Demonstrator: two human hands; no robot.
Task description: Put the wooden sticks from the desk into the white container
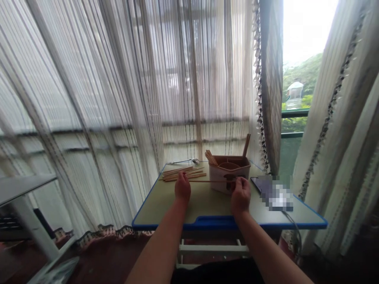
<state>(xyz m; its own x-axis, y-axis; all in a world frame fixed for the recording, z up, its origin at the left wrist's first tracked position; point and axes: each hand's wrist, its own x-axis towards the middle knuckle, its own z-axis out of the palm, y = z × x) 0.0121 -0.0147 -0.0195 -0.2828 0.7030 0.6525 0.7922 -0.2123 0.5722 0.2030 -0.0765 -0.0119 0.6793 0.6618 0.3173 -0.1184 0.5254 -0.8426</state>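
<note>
One chopstick [210, 181] held level between your left hand [182, 187] and right hand [241, 195]

You grasp the chopstick near its left end with your left hand, fingers curled tight, and your right hand grips it towards the right end. It runs sideways above the table [160, 209], crossing in front of the near wall of the brown-rimmed holder [217, 175]; you cannot tell from here whether it touches that wall. Your right hand hides part of the holder's near right side.

To the left, just beyond your left hand, a loose pile of chopsticks [173, 176] lies on the tabletop, mostly pointing left and right. A metal spoon [194, 161] lies behind it, by the far edge. The holder stands upright on your table, with a bunch of chopsticks [210, 156] leaning left in its left compartment and a few sticks [246, 146] rising at its far right corner. Right of your right hand lies a dark flat object [260, 185], partly blurred out, and a cable [293, 223] hangs over the table's near edge.
</note>
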